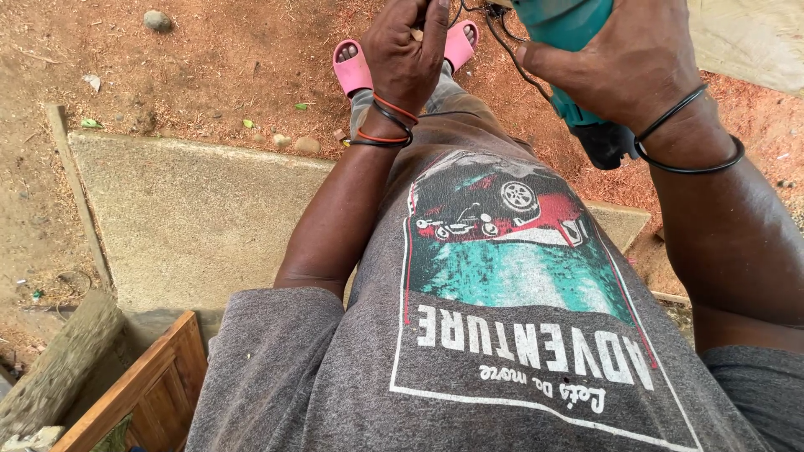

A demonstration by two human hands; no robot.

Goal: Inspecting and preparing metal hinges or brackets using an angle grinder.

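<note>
View from the head, downward, read from left to right; positions are given relative to the concrete slab [193,218].

Off the slab's near left corner lie a weathered timber [50,368] and a varnished wooden frame [142,385]. Beyond the slab's far edge is red earth with a grey stone [157,20].

Just past the far edge stand the person's feet in pink sandals [352,67]. The left hand [406,50] is raised above the slab's far right part, orange and black bands at its wrist. Its fingers are curled shut around the black cord [502,50].

The cord runs right to a teal power tool [569,25], held beyond the slab's right end. The tool has a smooth teal plastic body and a black rear end [607,142]. Its working end is cut off by the top edge, so its kind cannot be told.

The right hand [636,67], with black bands at the wrist, is clamped around the tool's body. The two hands are apart, joined only by the cord. A grey printed T-shirt [502,351] fills the foreground over the slab's near right part.

Judged step: the tool is carried at chest height while the cord is gathered or sorted. Further handling calls for a firm right-hand grip and a cord kept clear of the tool's hidden front end.
</note>
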